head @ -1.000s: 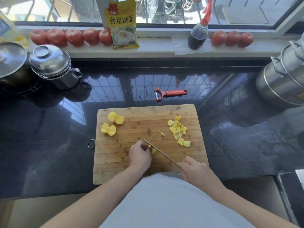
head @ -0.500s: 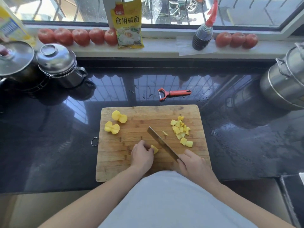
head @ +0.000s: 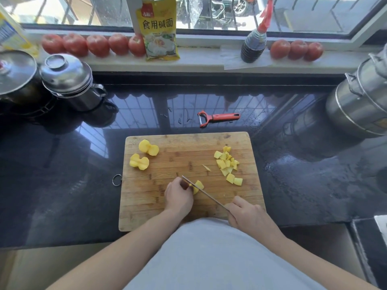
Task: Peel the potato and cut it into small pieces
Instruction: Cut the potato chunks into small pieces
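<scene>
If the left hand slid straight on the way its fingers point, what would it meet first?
The left hand points up and right, already holding the yellow potato chunk under the knife blade. Past those, probably the small potato sliver, though depth is unclear.

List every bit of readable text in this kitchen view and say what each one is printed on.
"食用碱面": large dark characters on the yellow packet leaning on the windowsill.
Small red logo at the packet's top left: too blurred to read.
Yellow and blue carton at the far left edge: its print is too blurred to read.
Dark sauce bottle: no readable label.
Peeler, pots and cutting board: no visible text.
</scene>
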Motion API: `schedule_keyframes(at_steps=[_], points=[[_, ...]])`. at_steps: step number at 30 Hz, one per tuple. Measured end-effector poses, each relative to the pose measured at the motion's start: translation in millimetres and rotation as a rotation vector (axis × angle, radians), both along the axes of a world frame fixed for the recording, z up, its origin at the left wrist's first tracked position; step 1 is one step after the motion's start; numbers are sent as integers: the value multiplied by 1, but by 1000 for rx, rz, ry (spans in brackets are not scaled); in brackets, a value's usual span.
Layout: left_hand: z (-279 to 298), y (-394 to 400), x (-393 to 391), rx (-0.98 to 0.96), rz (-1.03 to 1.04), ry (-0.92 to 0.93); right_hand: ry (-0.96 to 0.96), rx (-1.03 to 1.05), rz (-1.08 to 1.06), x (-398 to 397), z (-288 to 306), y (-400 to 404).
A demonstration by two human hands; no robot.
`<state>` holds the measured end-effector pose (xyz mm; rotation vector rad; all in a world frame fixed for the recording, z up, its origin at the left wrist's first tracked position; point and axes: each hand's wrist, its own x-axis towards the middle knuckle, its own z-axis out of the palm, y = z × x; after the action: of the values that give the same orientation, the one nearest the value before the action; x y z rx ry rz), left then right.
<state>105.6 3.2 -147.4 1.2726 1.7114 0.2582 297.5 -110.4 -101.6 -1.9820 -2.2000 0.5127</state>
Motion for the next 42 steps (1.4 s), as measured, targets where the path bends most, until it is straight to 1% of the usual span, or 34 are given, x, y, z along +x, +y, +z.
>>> schedule_keyframes(at_steps=[4,7,9,12,16,22,30,33,37,42], points=[[2,1,1,-8,7,11,-70,-129,-55,1,-11,0],[6,2,2,-40,23,8,-129,-202,-89,-13,-15,16],[8,2,3,-43,20,7,-104,-258,-93,-22,-16,30],[8,2,1,-35,-2,11,-43,-193,-102,-28,-11,37],[6,2,-4,-65,-23,7,35,-16,-157,-13,-2,18],[5,3,-3,-69,-11,35,46,46,-24,1,-1,1],[6,2,-1,-68,15,10,-23,35,-9,3,-5,1],[5,2,-1,-57,8,14,-104,-27,-3,4,-7,3],[10,4,1,-78,48,6,-150,-131,-21,-6,-6,11],[16,4,2,-107,89,-3,-117,-140,-106,-28,-10,24]])
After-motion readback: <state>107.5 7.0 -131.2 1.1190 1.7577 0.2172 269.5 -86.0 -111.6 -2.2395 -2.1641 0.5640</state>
